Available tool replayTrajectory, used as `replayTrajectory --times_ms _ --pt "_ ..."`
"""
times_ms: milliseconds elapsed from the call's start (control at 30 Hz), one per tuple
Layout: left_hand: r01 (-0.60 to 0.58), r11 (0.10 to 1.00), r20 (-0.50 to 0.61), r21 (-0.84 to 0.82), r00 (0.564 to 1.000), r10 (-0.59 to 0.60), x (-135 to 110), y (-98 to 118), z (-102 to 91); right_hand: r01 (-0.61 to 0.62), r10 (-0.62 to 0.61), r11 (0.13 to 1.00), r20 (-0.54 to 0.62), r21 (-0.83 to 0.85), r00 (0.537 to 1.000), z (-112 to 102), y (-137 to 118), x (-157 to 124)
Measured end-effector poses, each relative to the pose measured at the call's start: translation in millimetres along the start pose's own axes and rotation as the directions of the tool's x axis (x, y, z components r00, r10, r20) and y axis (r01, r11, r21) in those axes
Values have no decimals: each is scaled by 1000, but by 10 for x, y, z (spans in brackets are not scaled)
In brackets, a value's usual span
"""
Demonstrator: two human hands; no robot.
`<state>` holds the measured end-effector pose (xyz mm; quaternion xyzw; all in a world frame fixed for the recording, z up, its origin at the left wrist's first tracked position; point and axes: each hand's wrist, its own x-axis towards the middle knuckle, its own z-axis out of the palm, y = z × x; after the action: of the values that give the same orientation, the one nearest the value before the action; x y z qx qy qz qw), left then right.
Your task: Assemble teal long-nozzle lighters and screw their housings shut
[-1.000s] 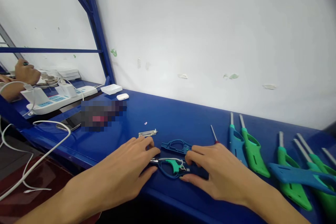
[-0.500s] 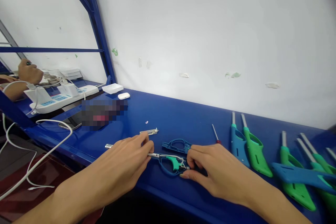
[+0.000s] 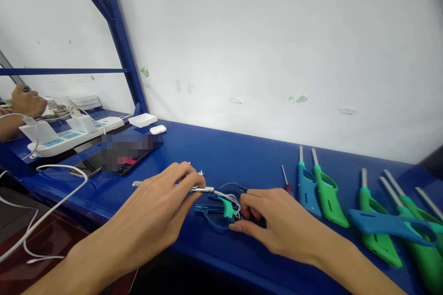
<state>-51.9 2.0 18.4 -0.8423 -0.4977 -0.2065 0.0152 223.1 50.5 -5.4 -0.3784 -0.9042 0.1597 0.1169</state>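
My left hand (image 3: 169,198) pinches a thin metal tube (image 3: 206,189) between thumb and fingers, above the blue bench. A ridged silver tip (image 3: 137,184) pokes out left of that hand; whether it belongs to the same tube is hidden. White wires (image 3: 221,195) run from the tube towards a green trigger (image 3: 228,207), which lies in an open blue lighter casing half (image 3: 212,222). My right hand (image 3: 273,214) is closed around the handle end of this half, covering it. A second blue casing half (image 3: 230,185) lies just behind. Beyond my left fingers, a small part (image 3: 201,174) is mostly covered.
Several blue and green lighters (image 3: 327,193) lie on the right, some stacked. A screwdriver (image 3: 288,186) with a red handle is near them. Phones (image 3: 138,161), a white earbud case (image 3: 158,130) and a power strip (image 3: 76,138) are left. Another person's hand (image 3: 29,101) shows far left.
My left hand has raised the metal tube out of the casing's nose, drawing the wires up into a curve. My right hand stays on the casing. The view has shifted slightly right.
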Motion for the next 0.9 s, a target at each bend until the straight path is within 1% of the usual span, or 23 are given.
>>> replayTrajectory --times_ms 100,200,300,433,567,633,700,800,900 --pt "-40 999 -110 -24 993 37 40 2 -14 -13 13 999 -7 29 1000 11 0 11" --pt "-52 998 -214 -26 976 45 60 12 -64 -33 34 997 -15 69 999 10 3 14" --pt "-47 998 -237 -51 971 33 68 22 -91 -67 72 991 -40 115 997 -16 3 13" --pt "-61 993 -232 -102 972 35 75 29 -47 -91 111 978 -99 187 989 -67 -8 19" --pt "-42 988 -211 -146 977 10 120 39 -2 -67 113 963 -168 260 979 -85 -4 37" --pt "-8 987 -174 -162 985 -20 178 44 3 -53 113 955 -194 291 974 -79 10 45" --pt "3 985 -134 -171 991 -26 265 49 9 -45 115 946 -202 320 973 -70 28 52" --pt "-18 986 -87 -166 996 4 418 56 43 -51 133 937 -217 346 967 -55 64 66" --pt "-27 989 -40 -147 999 21 529 56 92 -80 178 929 -247 360 953 -48 99 81"
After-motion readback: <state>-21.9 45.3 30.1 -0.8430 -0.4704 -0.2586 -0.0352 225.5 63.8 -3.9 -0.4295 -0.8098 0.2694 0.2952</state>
